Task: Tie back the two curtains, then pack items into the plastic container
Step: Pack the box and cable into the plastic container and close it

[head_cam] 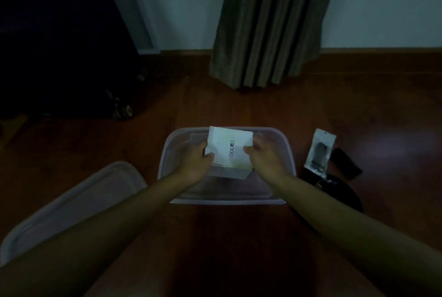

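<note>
A clear plastic container [285, 150] sits open on the wooden floor [227, 237], and everything else is placed against it. Over its open top, both hands hold a white box [229, 153] printed with a column of small circles: the left hand [193, 165] is clamped on the box's left edge, the right hand [265, 160] on its right edge, thumbs on the top face. Whether the box already rests on the container's bottom or hangs above it cannot be told. Apart from the box, the inside looks bare, though the hands and box cover much of it. To the left of the container, nearer the camera, its lid [79, 201] lies flat, partly covered by the left forearm. To the right lie a small clear packet [319, 153] with something dark inside, and dark items [344, 165] too dim to identify. Beyond the container a curtain [270, 24] hangs to the floor, its top cut off by the frame
</note>
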Motion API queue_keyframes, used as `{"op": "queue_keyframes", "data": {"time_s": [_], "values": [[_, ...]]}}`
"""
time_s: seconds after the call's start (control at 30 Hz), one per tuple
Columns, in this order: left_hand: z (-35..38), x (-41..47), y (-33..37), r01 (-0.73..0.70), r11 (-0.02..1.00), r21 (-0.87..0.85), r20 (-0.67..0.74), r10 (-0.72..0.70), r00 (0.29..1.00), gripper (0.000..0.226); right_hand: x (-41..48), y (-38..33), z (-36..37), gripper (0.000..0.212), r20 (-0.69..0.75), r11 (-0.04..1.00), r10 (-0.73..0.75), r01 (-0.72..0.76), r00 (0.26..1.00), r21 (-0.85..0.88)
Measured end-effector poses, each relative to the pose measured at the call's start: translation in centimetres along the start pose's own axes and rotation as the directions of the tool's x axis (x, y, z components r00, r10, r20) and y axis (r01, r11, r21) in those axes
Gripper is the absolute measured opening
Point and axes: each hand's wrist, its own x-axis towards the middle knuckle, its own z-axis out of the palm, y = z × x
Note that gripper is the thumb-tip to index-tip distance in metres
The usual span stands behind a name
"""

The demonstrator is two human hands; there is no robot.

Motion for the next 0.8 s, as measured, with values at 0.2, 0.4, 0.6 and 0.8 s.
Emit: {"op": "queue_keyframes", "data": {"time_s": [0.2, 0.4, 0.6, 0.8], "values": [[1.1, 1.1, -3.8, 0.126, 0.991, -0.053, -0.098, -0.131, 0.987, 0.032, -0.4, 1.2, 2.0, 0.032, 0.033, 0.998, 0.053, -0.052, 0.998, -0.044], [2.0, 1.3, -4.3, 0.069, 0.991, -0.116, -0.151, -0.086, 0.985, 0.034, -0.4, 2.1, 2.2, 0.038, 0.110, 0.996, 0.029, -0.019, 0.994, -0.089], [2.3, 1.4, -4.8, 0.056, 0.988, -0.144, -0.153, -0.078, 0.985, 0.044, 0.0, 2.2, 2.4, 0.049, 0.205, 0.999, 0.029, -0.020, 0.978, -0.045], [1.5, 1.2, -4.2, -0.012, 0.992, 0.125, -0.353, 0.056, 0.934, 0.061, 1.0, 1.8, 3.8, 0.052, 0.255, 0.997, 0.017, -0.037, 0.967, 0.072]]}}
